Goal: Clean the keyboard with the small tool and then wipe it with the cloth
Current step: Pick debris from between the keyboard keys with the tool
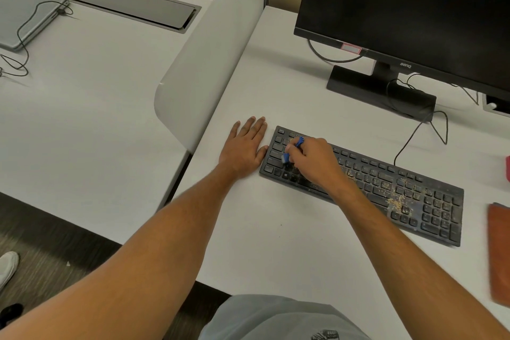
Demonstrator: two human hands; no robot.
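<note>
A view from above looked down at a white table [276,229] with two bare arms reaching forward. A black keyboard [386,188] lay slanted across the table, its left end farther from the viewer than its right end. Yellowish crumbs and dust covered its keys, thickest toward the right half near the number pad.

The right hand [314,159] hovered over the left end of the keyboard. Its grip was clamped on a small blue brush [293,149], fingers curled round the handle, with the bristled end pointing down onto the keys. The left hand [244,146] lay flat on the table just beside the keyboard's left edge, fingers straight and together, the thumb touching or almost touching the keyboard's edge; its grip held nothing.

An orange-brown cloth [499,251] lay at the right edge of the view, to the right of the keyboard and apart from it. Behind the keyboard stood a dark monitor [414,8] on a black stand, with cables trailing across the table. A white divider [209,69] separated this table from another on the left, where a closed grey laptop [24,14] sat with a black cable plugged into it. A white shoe [8,268] showed on the dark floor at lower left
</note>
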